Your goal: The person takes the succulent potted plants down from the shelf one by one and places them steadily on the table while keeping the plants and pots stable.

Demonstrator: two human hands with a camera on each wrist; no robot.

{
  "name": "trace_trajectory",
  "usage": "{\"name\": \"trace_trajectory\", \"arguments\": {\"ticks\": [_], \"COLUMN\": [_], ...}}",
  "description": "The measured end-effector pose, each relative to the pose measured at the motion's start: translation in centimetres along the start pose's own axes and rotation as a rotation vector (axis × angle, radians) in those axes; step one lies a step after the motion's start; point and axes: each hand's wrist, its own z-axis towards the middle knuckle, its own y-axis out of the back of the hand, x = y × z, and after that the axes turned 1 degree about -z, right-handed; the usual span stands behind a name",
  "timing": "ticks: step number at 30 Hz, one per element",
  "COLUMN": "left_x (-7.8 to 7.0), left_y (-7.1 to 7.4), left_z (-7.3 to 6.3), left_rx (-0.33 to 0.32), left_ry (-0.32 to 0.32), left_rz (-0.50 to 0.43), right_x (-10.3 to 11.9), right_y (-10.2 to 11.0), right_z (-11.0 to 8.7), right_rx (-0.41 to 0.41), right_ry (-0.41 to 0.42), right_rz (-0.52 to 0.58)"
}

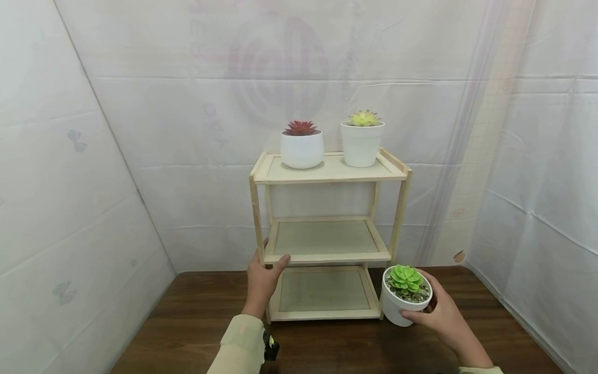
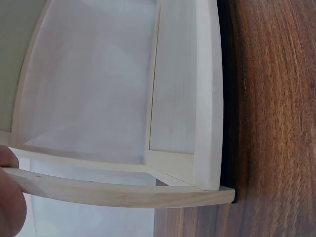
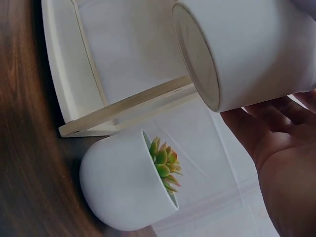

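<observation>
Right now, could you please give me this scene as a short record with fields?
left hand: grips the wooden rack, left side, at the middle shelf
right hand: holds the green potted plant aloft, right of the rack
top shelf: red potted plant left, yellow potted plant right
table: dark wood; another potted plant stands on it beside the rack

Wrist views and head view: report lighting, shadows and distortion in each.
Head view: soft, fairly even light, a faint shadow under the red succulent's pot; left wrist view: the shelf bows along its front edge, with a dark shadow band beside it; right wrist view: the right hand looks dim, the shelf's lower edge curves.
</observation>
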Motion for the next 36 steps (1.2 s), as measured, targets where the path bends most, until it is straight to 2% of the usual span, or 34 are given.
{"name": "trace_trajectory", "arguments": {"ticks": [4, 8, 11, 14, 16, 22, 26, 29, 36], "left_x": [-0.2, -0.2, -0.1, -0.4, -1.0, -4.2, -4.8, -4.3, -0.5], "left_y": [-0.1, 0.0, 0.0, 0.0, 0.0, 0.3, 0.3, 0.3, 0.0], "left_z": [0.1, 0.1, 0.0, 0.0, -0.2, -1.3, -1.6, -1.4, 0.0], "left_rx": [0.005, 0.001, -0.007, -0.002, 0.002, 0.011, 0.011, 0.011, 0.004], "left_ry": [0.039, 0.037, 0.011, 0.023, 0.03, 0.035, 0.038, 0.031, 0.031], "left_rz": [0.023, 0.021, 0.02, 0.021, 0.023, 0.037, 0.04, 0.037, 0.024], "right_x": [-0.2, -0.5, -0.7, -0.9, -1.2, -1.9, -2.2, -2.5, -3.3], "right_y": [0.1, 0.2, 0.2, 0.2, 0.2, 0.2, 0.2, 0.2, 0.2], "right_z": [-0.2, -0.5, -0.8, -1.0, -1.1, -1.6, -2.0, -2.1, -2.5], "right_rx": [-0.002, -0.01, -0.016, -0.018, -0.016, -0.028, -0.037, -0.035, -0.047], "right_ry": [-0.025, -0.052, -0.059, -0.073, -0.08, -0.062, -0.052, -0.05, -0.063], "right_rz": [0.006, 0.004, -0.005, -0.011, -0.017, -0.017, -0.002, 0.007, -0.022]}}
